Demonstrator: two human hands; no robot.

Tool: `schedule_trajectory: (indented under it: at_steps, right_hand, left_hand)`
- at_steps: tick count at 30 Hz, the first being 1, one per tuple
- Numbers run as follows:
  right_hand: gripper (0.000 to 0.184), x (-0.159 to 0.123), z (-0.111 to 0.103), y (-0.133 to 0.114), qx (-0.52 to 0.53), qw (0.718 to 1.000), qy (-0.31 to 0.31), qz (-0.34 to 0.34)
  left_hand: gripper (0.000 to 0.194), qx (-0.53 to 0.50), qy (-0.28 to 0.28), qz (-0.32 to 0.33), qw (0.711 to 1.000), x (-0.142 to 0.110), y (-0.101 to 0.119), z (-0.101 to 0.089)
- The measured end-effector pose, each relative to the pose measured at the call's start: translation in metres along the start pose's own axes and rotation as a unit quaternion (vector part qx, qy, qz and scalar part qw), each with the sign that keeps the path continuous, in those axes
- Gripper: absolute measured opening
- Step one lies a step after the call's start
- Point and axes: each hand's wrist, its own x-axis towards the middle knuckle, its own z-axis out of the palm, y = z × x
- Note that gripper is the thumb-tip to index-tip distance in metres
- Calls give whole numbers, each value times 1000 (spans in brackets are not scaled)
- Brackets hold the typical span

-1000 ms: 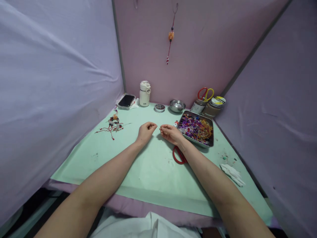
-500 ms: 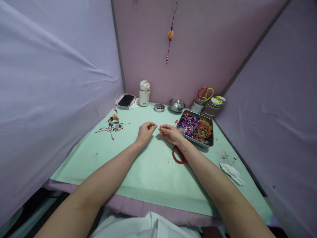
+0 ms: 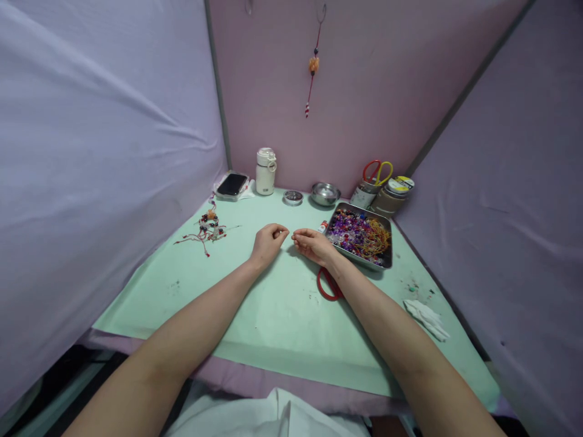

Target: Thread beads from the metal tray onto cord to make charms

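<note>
My left hand (image 3: 269, 240) is closed in a pinch above the middle of the pale green table cover (image 3: 273, 321). Facing it, a small gap away, my right hand (image 3: 313, 244) also pinches with thumb and forefinger. Whatever lies between the fingertips of either hand is too small to make out. Under my right forearm rests a pair of scissors, with its red handle (image 3: 328, 284) showing and the rest hidden. Just right of that hand stands a metal tray (image 3: 390, 243) holding purple, clear and dark beads and a tangle of yellow-orange cord.
Beaded red-cord strings (image 3: 210, 229) lie at left. Along the back are a phone (image 3: 232, 184), a white bottle (image 3: 265, 173), a small round dish (image 3: 293, 197), a steel bowl (image 3: 325, 194) and jars (image 3: 365, 195) with scissors. A white cloth (image 3: 427, 319) lies right; a beaded cord (image 3: 314, 64) hangs behind.
My right hand has shifted very slightly left, closer to my left hand. The view has tilted a touch; the other things lie as before.
</note>
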Motion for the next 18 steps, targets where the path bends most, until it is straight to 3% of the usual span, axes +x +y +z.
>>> schedule_trajectory:
  at_steps: [18]
  right_hand:
    - [31,-4,5,-1,-34,999,6,-13]
  left_hand:
    - [18,6,-33,-6,999,-1,0,0]
